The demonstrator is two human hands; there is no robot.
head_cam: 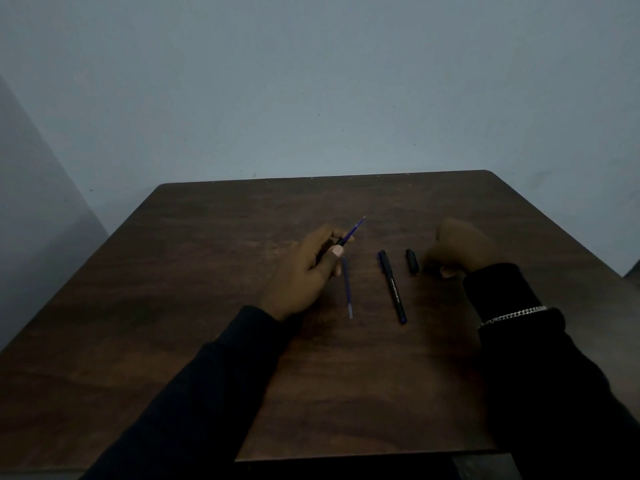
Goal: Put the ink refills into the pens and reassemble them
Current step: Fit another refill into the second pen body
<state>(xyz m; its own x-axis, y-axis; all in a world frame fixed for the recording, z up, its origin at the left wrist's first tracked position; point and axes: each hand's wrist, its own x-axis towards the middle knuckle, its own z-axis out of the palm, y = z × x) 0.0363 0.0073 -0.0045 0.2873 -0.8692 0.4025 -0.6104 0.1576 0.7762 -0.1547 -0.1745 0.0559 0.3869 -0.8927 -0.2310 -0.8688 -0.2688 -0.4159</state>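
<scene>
Head camera view: at frame centre, the left hand (304, 271) pinches a black pen barrel with a blue ink refill (353, 232) protruding. A second thin blue refill (347, 289), a black pen with unreadable white lettering (393, 287) and a short black cap (411, 261) lie on the dark wooden table (207, 271). The right hand (457, 249), blurred at centre right, has curled fingers; what it holds cannot be told.

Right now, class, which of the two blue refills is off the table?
The blue refill held in the left hand, its tip pointing up and away. The other refill lies flat on the table, beside the black pen.
</scene>
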